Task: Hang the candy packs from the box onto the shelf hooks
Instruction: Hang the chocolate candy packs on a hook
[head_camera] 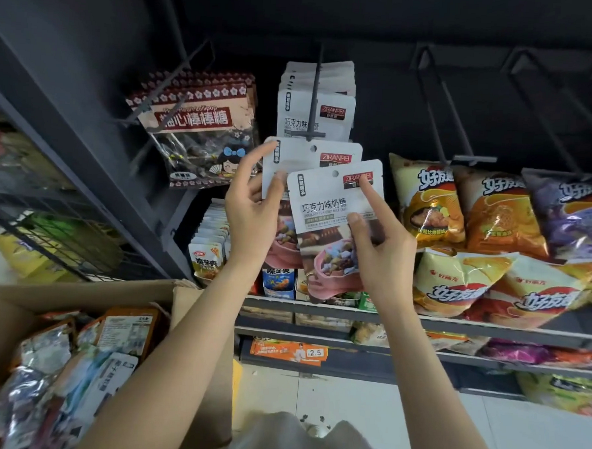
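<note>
I hold two white chocolate milk candy packs in front of the shelf. My right hand (372,242) grips the front candy pack (326,205), thumb on its face and index finger up by the red logo. My left hand (254,208) grips the rear candy pack (303,156), which sits just under the tip of the centre hook (315,98). Several identical hung candy packs (304,111) fill that hook. The open cardboard box (84,367) with mixed packets is at the lower left.
Lollipop bags (196,130) hang on a hook to the left. Chip bags (494,214) are piled on the shelf at the right under two bare hooks (434,104). Small snack packs (211,247) stand on the shelf below my hands. A wire rack (48,211) is at the far left.
</note>
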